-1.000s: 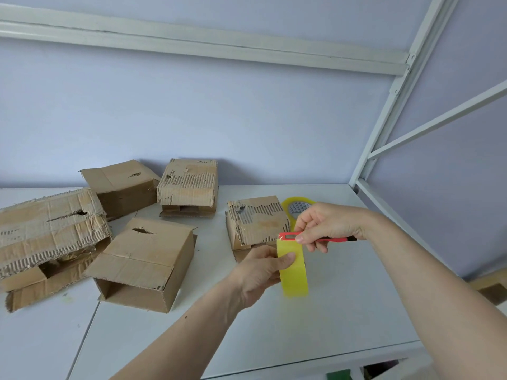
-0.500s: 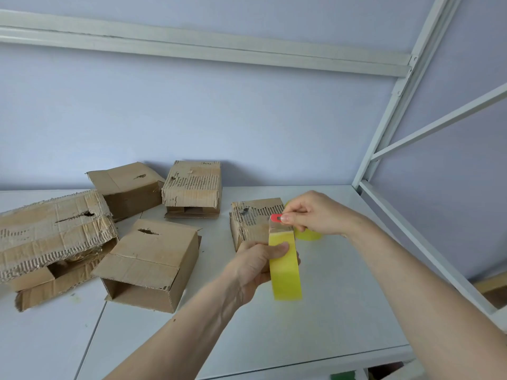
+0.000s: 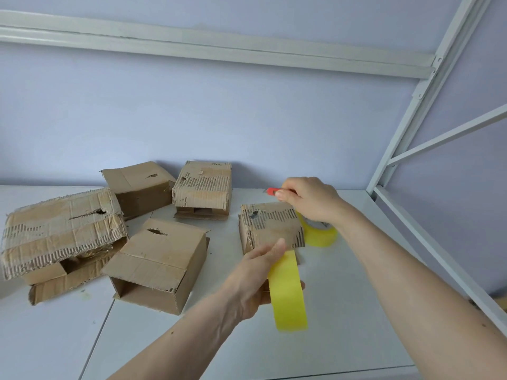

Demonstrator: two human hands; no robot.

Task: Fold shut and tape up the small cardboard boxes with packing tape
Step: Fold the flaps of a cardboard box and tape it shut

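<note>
While I watch from the head camera, this is how things lie:
Left hand: my left hand (image 3: 258, 281) pinches the top of a cut strip of yellow packing tape (image 3: 288, 292) between thumb and fingers; the strip hangs down, near and centre.
Right hand: my right hand (image 3: 307, 200) has its fingers curled round a red utility knife (image 3: 272, 191), held above the far edge of the small box.
Small box: the small torn cardboard box (image 3: 270, 227) sits on the white table (image 3: 343, 325), just beyond the left hand.
Tape roll: the yellow packing tape roll (image 3: 319, 235) lies touching the box's right side.
Other boxes: four more worn cardboard boxes (image 3: 156, 264) sit to the left and far left.
Frame: white metal frame (image 3: 411, 127) rises on the right.
</note>
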